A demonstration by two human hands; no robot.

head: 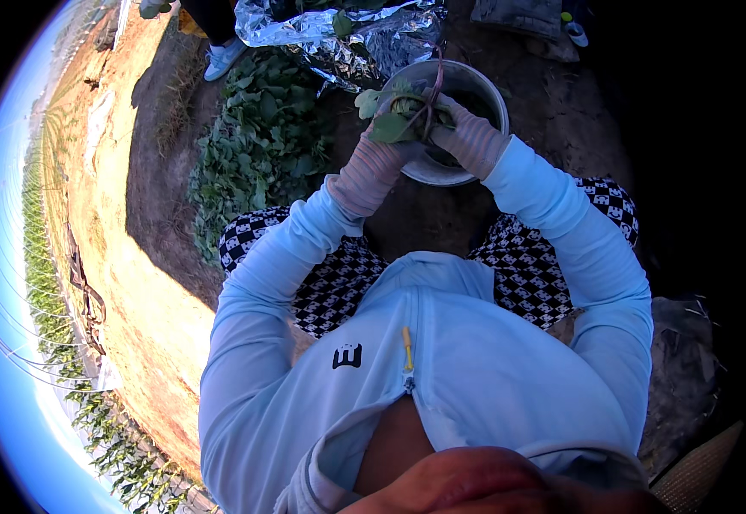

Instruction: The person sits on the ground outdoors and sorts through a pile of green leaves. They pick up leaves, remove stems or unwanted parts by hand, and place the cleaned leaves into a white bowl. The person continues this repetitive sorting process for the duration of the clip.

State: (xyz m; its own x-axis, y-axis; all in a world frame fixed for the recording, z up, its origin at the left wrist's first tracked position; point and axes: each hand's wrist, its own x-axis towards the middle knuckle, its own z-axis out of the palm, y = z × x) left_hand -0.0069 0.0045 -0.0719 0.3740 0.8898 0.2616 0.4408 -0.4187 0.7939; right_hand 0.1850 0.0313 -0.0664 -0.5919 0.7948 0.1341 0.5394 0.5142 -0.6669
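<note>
Both my hands wear striped knit gloves and meet above a round metal bucket (500, 109) on the ground before me. My left hand (375, 154) is at the bucket's left side, against a leafy plant cutting (391, 127) with purplish stems. From the other side my right hand (472, 135) touches the same cutting near its stems. The leaves and the bucket's wall hide most of my fingers, so their exact hold is unclear. Dark contents, partly covered by the hands, lie inside the bucket.
Left of the bucket spreads a large heap of green leafy cuttings (260, 141). Beyond it lies crumpled silvery plastic film (347, 38) with some leaves on it. Another person's shoe (223, 59) is by the heap's far end. A dark block-like object (519, 14) stands at the far right.
</note>
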